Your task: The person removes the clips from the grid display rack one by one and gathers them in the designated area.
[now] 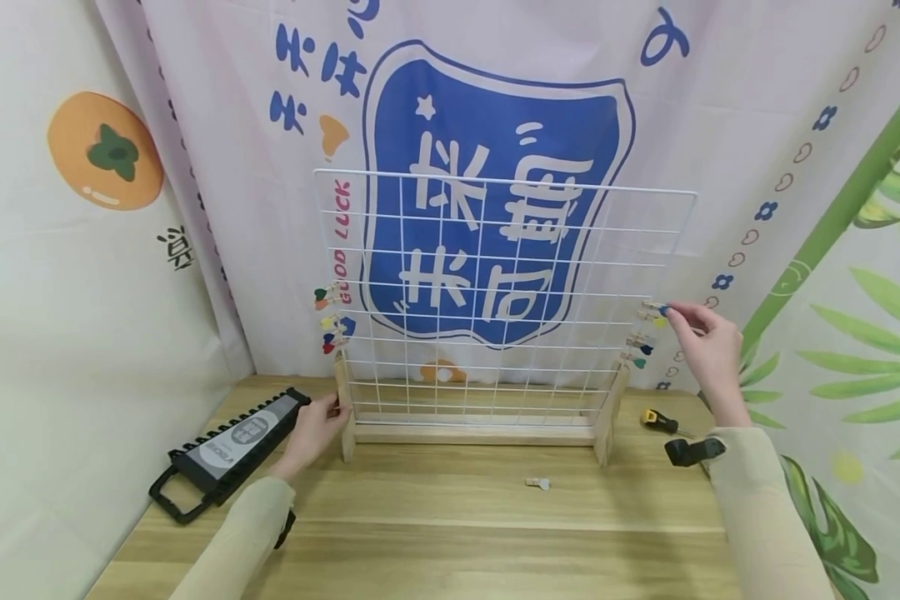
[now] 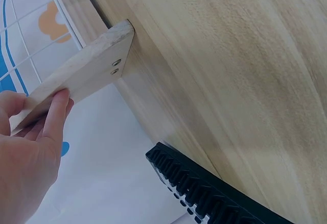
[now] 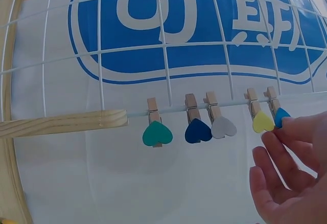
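A white wire grid panel (image 1: 506, 180) stands upright in a wooden stand. At its right edge my right hand (image 1: 708, 343) pinches a small clothespin with a blue heart (image 3: 280, 117), which sits on the edge wire. Beside it on that wire are clothespins with a yellow heart (image 3: 263, 122), a white heart (image 3: 224, 127), a dark blue heart (image 3: 197, 131) and a green heart (image 3: 157, 133). My left hand (image 1: 317, 429) grips the stand's left wooden upright (image 2: 94, 63), thumb on one side and fingers on the other. Several heart clothespins (image 1: 328, 323) hang on the grid's left edge.
A loose clothespin with a pale heart (image 1: 538, 483) lies on the wooden table (image 1: 495, 550) in front of the stand. A black rack with a handle (image 1: 232, 450) lies at the left. Behind the stand's right foot is a yellow-and-black screwdriver (image 1: 660, 422). Printed curtains hang behind.
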Tool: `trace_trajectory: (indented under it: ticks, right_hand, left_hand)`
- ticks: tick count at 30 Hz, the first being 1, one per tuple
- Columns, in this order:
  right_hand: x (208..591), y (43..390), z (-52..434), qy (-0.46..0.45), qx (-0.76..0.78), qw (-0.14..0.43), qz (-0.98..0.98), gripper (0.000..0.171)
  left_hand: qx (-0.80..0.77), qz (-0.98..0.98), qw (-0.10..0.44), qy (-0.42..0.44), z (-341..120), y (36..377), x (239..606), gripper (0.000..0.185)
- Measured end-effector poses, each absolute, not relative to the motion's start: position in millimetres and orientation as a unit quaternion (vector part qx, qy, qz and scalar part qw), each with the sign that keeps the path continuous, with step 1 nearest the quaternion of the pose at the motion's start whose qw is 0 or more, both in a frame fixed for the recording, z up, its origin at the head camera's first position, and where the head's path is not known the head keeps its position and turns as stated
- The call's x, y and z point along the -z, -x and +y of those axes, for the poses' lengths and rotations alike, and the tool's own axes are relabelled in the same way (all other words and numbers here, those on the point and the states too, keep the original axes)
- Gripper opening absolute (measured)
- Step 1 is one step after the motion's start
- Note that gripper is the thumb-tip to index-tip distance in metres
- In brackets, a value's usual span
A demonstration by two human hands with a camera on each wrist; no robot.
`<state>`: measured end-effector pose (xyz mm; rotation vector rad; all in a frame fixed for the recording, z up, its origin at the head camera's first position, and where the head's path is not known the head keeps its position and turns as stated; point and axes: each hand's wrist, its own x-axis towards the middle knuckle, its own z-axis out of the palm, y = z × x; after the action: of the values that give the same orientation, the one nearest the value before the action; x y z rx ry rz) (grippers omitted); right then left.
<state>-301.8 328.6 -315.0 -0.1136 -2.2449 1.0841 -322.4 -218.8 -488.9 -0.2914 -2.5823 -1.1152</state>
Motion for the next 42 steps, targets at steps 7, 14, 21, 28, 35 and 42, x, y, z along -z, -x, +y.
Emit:
trace_trajectory:
  ticks: [7,14,21,28,35,42]
  right_hand:
    - [315.1,302.4,329.4,0.056,-0.412,0.33,-0.848,0.039]
    - [315.6,302.3,327.6,0.068,-0.424,0.338,-0.837,0.037]
    - [317.0,302.3,327.8,0.072,-0.43,0.337,-0.834,0.037]
    - [317.0,301.7,328.1,0.074,-0.427,0.337,-0.836,0.036]
    - [317.9,301.4,327.7,0.079,-0.434,0.332,-0.834,0.036]
    - [317.5,301.6,328.5,0.078,-0.438,0.328,-0.833,0.037]
  left_hand:
    - [0.386,-0.903,0.161,0.101,-218.6,321.6,487.4,0.01]
    - [0.39,-0.903,0.151,0.095,-217.4,318.3,485.7,0.01]
    - [0.388,-0.903,0.153,0.097,-218.2,319.3,486.2,0.009]
    - [0.387,-0.904,0.155,0.096,-217.5,320.1,485.4,0.009]
    - [0.39,-0.903,0.154,0.095,-217.9,320.6,485.9,0.01]
    - [0.389,-0.903,0.157,0.095,-218.2,321.3,487.4,0.01]
